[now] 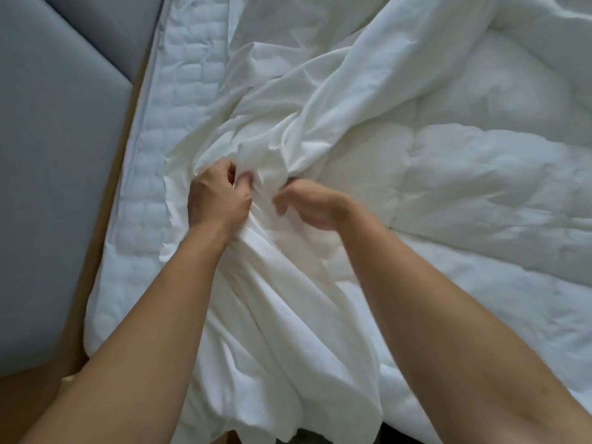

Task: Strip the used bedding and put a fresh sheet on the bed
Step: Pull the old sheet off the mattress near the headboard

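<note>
A crumpled white sheet [275, 123] lies bunched across the bed and hangs down toward me over the near edge. My left hand [217, 197] grips a gathered fold of this sheet, fingers curled into the cloth. Close beside it, my right hand [307, 203] grips the same bunch from the right. Under the sheet the quilted white mattress [179, 91] shows along the left side. A puffy white duvet [480, 155] covers the right half of the bed.
A grey padded headboard [57, 139] runs along the left, with a tan wooden strip [105, 200] between it and the mattress. The mattress corner [96, 331] is at lower left.
</note>
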Tool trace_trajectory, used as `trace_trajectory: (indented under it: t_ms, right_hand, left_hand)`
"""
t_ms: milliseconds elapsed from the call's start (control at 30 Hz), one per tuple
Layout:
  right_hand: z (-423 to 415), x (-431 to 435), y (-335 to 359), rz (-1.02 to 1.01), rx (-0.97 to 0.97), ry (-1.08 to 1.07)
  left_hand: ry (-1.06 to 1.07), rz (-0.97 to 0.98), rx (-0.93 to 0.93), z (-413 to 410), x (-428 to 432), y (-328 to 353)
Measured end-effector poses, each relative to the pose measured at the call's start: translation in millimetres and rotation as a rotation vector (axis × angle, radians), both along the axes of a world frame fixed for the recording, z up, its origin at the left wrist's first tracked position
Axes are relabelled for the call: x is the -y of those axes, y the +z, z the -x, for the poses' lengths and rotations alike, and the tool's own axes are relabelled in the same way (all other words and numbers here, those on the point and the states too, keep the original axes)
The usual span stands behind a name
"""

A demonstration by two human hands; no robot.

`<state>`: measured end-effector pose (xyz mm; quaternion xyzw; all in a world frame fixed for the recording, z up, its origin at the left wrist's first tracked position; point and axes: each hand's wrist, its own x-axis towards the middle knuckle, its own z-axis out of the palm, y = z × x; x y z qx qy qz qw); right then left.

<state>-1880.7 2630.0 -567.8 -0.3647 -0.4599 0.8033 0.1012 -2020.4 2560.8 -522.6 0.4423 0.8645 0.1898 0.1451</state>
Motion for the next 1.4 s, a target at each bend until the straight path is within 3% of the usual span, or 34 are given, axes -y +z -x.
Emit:
trace_trajectory:
  t_ms: [67, 133, 233, 300, 367, 433, 500, 567, 633, 667, 767, 833, 867, 933, 967, 1067, 1167, 1267, 1400]
  right_hand:
    - [-9.4, -11.7, -12.3, 0.367, -0.264, -0.233]
    - [1.6, -13.5, -19.2, 0.516, -0.426, -0.342]
    - [60.7, -2.6, -12.9, 0.505, -0.394, -0.453]
    - [84.5, 10.7, -15.9, 0.492, -0.407, -0.603]
    - [92.3, 11.4, -21.0, 0.487, -0.295, -0.740]
    - [91.6, 20.6, -28.9, 0.531, -0.408, -0.666]
    - [59.6, 19.5, -49.4, 0.472, -0.109, -0.631]
    - [16.3, 15.8, -67.5, 0.419, 0.310, -0.804]
    - [-36.3, 13.8, -75.0, 0.300, 0.666, -0.992]
    - [-67.8, 13.3, -77.9, 0.249, 0.810, -1.119]
    - [-152.9, 14.9, -79.1, 0.321, 1.024, -1.504]
    - [-166.0, 21.0, -73.2, 0.370, 0.928, -1.488]
    - [-160.3, 23.9, -70.4, 0.368, 0.763, -1.406]
    - [-134.3, 29.6, -55.6, 0.415, 0.400, -1.131]
    - [-120.4, 31.3, -46.7, 0.414, 0.313, -0.984]
    - [-94.1, 32.6, -43.4, 0.259, 0.383, -0.782]
    - [-80.8, 30.7, -48.3, 0.220, 0.459, -0.769]
    - [-78.0, 29.3, -56.2, 0.129, 0.700, -0.762]
    - [-105.8, 27.2, -59.4, 0.135, 0.564, -0.951]
  left_hand:
    - [-0.045, 0.023, -0.014, 9.1, -7.0, -8.2]
    - [-0.083, 0.058, -0.013, 15.8, -13.0, -13.3]
    - [-0.086, -0.069, 0.009, 26.4, -16.5, -13.6]
    - [-0.164, -0.168, 0.166, 26.8, -23.1, -9.6]
    - [-0.297, -0.156, 0.335, 23.7, -30.2, -6.5]
    - [-0.286, -0.175, 0.349, 27.3, -36.1, -7.3]
    - [-0.104, -0.206, 0.155, 44.0, -44.0, -17.0]
    - [0.112, 0.013, 0.008, 57.6, -50.5, -28.5]
    - [0.142, 0.251, -0.034, 53.0, -52.0, -37.3]
    - [0.112, 0.279, -0.090, 47.2, -51.4, -40.9]
    - [0.090, 0.179, -0.202, 39.1, -49.4, -46.3]
    - [0.034, 0.099, -0.271, 37.1, -47.7, -49.3]
    - [-0.029, 0.062, -0.311, 33.8, -47.4, -50.8]
    - [-0.177, 0.023, -0.348, 25.0, -49.4, -52.2]
    - [-0.242, 0.030, -0.333, 20.4, -52.1, -51.2]
    - [-0.338, 0.048, -0.335, -0.3, -64.3, -44.0]
    - [-0.420, 0.037, -0.415, -34.6, -72.9, -38.0]
    - [-0.464, 0.084, -0.425, -63.4, -75.5, -32.2]
    - [-0.411, 0.015, -0.328, -76.0, -70.4, -9.0]
